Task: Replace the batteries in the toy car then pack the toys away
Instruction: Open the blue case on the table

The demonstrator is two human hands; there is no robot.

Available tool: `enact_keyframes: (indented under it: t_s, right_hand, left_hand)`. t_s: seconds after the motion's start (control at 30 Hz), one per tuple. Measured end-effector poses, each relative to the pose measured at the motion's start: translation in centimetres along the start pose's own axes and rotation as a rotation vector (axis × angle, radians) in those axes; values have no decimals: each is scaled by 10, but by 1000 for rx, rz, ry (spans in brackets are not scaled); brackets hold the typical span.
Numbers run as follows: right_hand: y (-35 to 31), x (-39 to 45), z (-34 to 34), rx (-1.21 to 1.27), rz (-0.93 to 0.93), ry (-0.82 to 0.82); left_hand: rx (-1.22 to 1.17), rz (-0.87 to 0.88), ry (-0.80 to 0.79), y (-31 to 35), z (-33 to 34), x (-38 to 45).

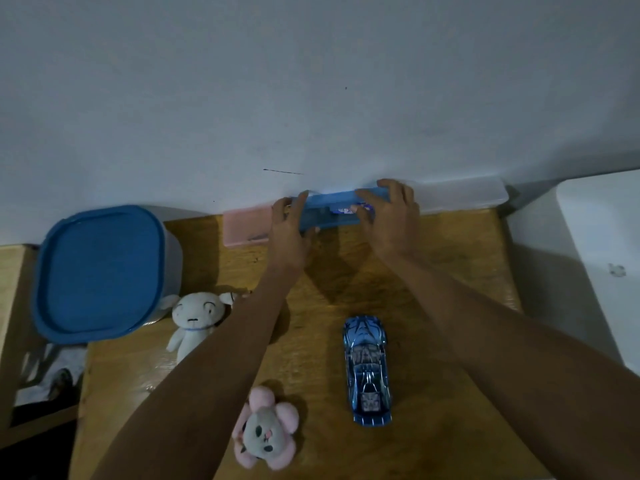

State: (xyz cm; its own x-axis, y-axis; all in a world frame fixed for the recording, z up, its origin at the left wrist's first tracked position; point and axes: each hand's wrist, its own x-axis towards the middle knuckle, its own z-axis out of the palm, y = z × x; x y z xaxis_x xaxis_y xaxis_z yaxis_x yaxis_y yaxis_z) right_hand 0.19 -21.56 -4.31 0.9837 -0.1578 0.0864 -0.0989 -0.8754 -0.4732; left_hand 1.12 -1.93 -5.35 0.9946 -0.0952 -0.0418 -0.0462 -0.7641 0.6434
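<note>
A blue toy car (pixel 367 370) lies on the wooden table (pixel 433 271), nose pointing away from me. At the table's far edge, against the wall, a translucent blue flat case (pixel 332 209) sits between a pink case (pixel 246 226) and a clear case (pixel 460 197). My left hand (pixel 289 225) grips the blue case's left end and my right hand (pixel 389 213) grips its right end. Something with a printed label shows inside the blue case. A white plush animal (pixel 194 322) and a pink-and-grey plush (pixel 265 429) lie nearer to me.
A large container with a blue lid (pixel 100 271) stands at the table's left. A white surface (pixel 602 258) lies to the right of the table. A gap down to the floor shows at the lower left.
</note>
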Motion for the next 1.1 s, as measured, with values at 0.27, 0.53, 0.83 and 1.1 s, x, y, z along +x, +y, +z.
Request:
enact_keyframes:
  t_s: [0.27, 0.53, 0.83, 1.1]
  right_hand:
    - [-25, 25, -10, 90, 76, 145]
    - [-6, 5, 12, -31, -141, -64]
    - [-2, -5, 21, -311, -259, -121]
    - [-2, -3, 33, -308, -316, -204]
  left_hand:
    - [-71, 12, 18, 0, 3, -6]
    - [-113, -5, -7, -10, -1, -3]
    - [-139, 35, 16, -12, 1, -2]
    - [-169, 36, 23, -16, 4, -1]
